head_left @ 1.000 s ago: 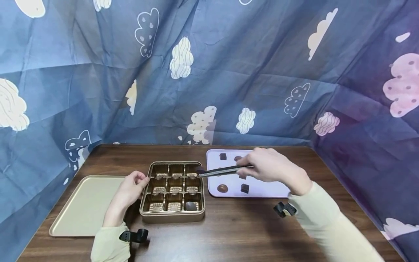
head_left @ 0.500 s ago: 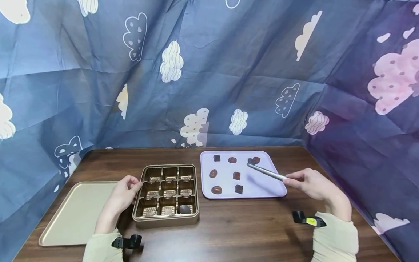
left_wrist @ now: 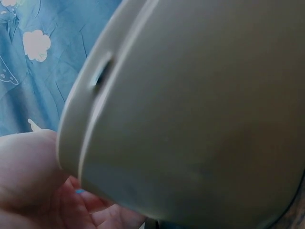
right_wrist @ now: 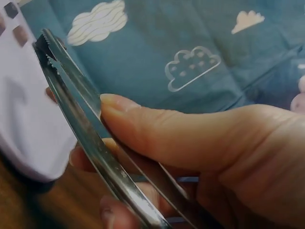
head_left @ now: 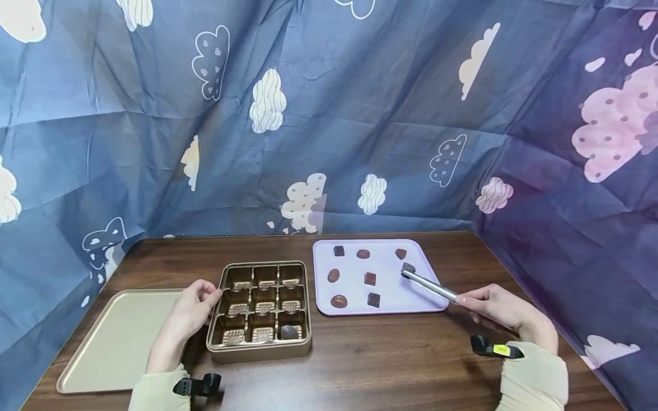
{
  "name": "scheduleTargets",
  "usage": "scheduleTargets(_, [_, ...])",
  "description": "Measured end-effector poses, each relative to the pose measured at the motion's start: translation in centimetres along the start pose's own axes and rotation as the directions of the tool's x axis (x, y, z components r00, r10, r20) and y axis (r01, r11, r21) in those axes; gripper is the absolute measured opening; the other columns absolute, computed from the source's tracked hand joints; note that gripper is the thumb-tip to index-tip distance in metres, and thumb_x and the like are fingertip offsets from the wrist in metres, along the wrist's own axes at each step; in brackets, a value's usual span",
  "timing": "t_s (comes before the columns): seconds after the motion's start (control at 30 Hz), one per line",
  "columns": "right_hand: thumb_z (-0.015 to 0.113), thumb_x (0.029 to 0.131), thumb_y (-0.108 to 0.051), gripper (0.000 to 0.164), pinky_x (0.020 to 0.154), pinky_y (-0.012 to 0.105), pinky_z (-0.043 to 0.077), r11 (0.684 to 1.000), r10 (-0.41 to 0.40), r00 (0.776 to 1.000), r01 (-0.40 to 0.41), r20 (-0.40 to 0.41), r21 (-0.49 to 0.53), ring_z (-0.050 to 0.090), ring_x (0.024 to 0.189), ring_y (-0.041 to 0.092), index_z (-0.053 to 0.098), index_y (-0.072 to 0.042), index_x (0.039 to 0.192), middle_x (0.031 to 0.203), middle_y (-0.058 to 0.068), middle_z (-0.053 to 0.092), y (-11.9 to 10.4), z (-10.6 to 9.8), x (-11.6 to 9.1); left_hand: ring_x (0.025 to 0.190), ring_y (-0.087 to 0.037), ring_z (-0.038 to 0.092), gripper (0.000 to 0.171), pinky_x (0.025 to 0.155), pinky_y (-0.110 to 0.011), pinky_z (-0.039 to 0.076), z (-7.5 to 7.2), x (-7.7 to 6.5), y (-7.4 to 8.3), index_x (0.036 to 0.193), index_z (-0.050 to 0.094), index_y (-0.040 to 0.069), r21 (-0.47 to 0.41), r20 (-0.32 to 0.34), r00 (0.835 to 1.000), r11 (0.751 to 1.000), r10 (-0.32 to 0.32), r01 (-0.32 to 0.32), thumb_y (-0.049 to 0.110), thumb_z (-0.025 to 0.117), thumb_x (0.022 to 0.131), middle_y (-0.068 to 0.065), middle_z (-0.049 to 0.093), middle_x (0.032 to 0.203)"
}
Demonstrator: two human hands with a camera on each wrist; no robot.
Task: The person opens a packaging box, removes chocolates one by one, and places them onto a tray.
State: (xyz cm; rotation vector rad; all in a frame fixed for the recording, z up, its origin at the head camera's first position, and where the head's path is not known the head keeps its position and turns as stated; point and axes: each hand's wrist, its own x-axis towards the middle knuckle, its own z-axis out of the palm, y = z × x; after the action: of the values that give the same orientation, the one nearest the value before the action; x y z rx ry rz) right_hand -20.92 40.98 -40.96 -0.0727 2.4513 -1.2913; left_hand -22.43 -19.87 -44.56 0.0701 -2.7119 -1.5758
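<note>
My right hand (head_left: pixel 506 311) grips metal tongs (head_left: pixel 429 285), thumb on one arm and fingers against the other in the right wrist view. At the tongs' tips a dark chocolate (head_left: pixel 408 266) sits over the right part of the lilac tray (head_left: pixel 396 302). My left hand (head_left: pixel 187 311) holds the left edge of a gold-brown box (head_left: pixel 259 352) with an insert of several compartments. One dark chocolate piece (head_left: pixel 289 332) lies in its front right compartment. In the left wrist view the box's side wall (left_wrist: pixel 190 109) fills most of the picture, the hand at its lower left.
Several chocolates, such as a square one (head_left: pixel 370 278) and a round one (head_left: pixel 338 301), lie spread on the lilac tray. A flat gold lid (head_left: pixel 120 337) lies left of the box, partly behind the left forearm. Blue cloud-print cloth (head_left: pixel 329 142) hangs behind the wooden table (head_left: pixel 360 365).
My right hand has carried the tongs and a dark chocolate from the box's far right corner rightward over the tray, lately toward me. My left hand stays at the box edge; the head view has shifted.
</note>
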Motion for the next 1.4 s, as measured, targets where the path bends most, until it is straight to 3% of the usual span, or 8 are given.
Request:
scheduleTargets(0.33, [0.057, 0.099, -0.035, 0.040, 0.037, 0.022, 0.034, 0.998, 0.030, 0.998, -0.033, 0.052, 0.057, 0.042, 0.042, 0.009, 0.067, 0.004, 0.102, 0.064, 0.002, 0.058, 2.6, 0.9, 1.9, 0.062, -0.018, 0.054, 0.019, 0.053, -0.031, 0.053, -0.4, -0.4, -0.3, 0.102, 0.049, -0.005, 0.027, 0.008, 1.000, 1.000, 0.005, -0.005, 0.013, 0.055, 0.099, -0.007, 0.050, 0.076])
scheduleTargets(0.5, [0.055, 0.100, -0.034, 0.047, 0.037, 0.022, 0.035, 0.996, 0.032, 0.998, -0.035, 0.046, 0.077, 0.042, 0.041, 0.010, 0.061, 0.012, 0.090, 0.061, 0.005, 0.057, 3.3, 0.6, 1.7, 0.064, -0.019, 0.054, 0.019, 0.054, -0.032, 0.053, 0.1, 0.0, -0.2, 0.102, 0.049, -0.004, 0.010, 0.019, 1.000, 1.000, 0.006, -0.006, 0.014, 0.055, 0.100, -0.007, 0.051, 0.078])
scheduleTargets(0.63, [0.054, 0.101, -0.034, 0.049, 0.037, 0.021, 0.036, 0.995, 0.029, 0.998, -0.035, 0.064, 0.097, 0.043, 0.041, 0.009, 0.060, 0.014, 0.092, 0.063, 0.006, 0.058, 3.4, 0.6, 1.8, 0.063, -0.018, 0.054, 0.020, 0.054, -0.033, 0.053, 0.2, 0.1, -0.2, 0.102, 0.049, -0.004, 0.015, 0.012, 1.000, 1.000, -0.010, 0.010, 0.015, 0.055, 0.100, -0.007, 0.051, 0.077])
scheduleTargets(0.83, [0.053, 0.101, -0.034, 0.050, 0.038, 0.022, 0.036, 0.993, 0.050, 0.995, -0.058, 0.081, 0.103, 0.044, 0.043, 0.010, 0.059, 0.014, 0.095, 0.063, 0.005, 0.058, 2.8, 0.6, 1.5, 0.064, -0.018, 0.054, 0.021, 0.053, -0.032, 0.053, 0.1, 0.0, -0.1, 0.102, 0.049, -0.005, 0.020, 0.008, 1.000, 1.000, -0.007, 0.007, 0.015, 0.055, 0.100, -0.007, 0.051, 0.078])
scheduleTargets(1.2, [0.057, 0.099, -0.038, 0.046, 0.038, 0.022, 0.035, 0.995, 0.095, 0.995, -0.094, 0.027, -0.036, 0.042, 0.042, 0.010, 0.067, 0.006, 0.095, 0.060, 0.002, 0.057, 0.0, 0.1, -0.6, 0.062, -0.018, 0.055, 0.019, 0.053, -0.033, 0.052, 0.3, 0.0, -0.1, 0.102, 0.049, -0.004, 0.024, 0.012, 1.000, 1.000, -0.005, 0.005, 0.014, 0.056, 0.100, -0.007, 0.051, 0.076])
scheduleTargets(1.4, [0.058, 0.099, -0.034, 0.041, 0.038, 0.023, 0.035, 0.999, 0.027, 1.000, -0.028, -0.011, -0.040, 0.043, 0.044, 0.011, 0.066, 0.007, 0.099, 0.063, 0.005, 0.057, -1.3, 0.0, -1.1, 0.061, -0.018, 0.055, 0.019, 0.053, -0.033, 0.053, 0.2, 0.1, -0.4, 0.102, 0.049, -0.004, 0.023, 0.004, 1.000, 1.000, 0.007, -0.007, 0.014, 0.056, 0.100, -0.006, 0.050, 0.075])
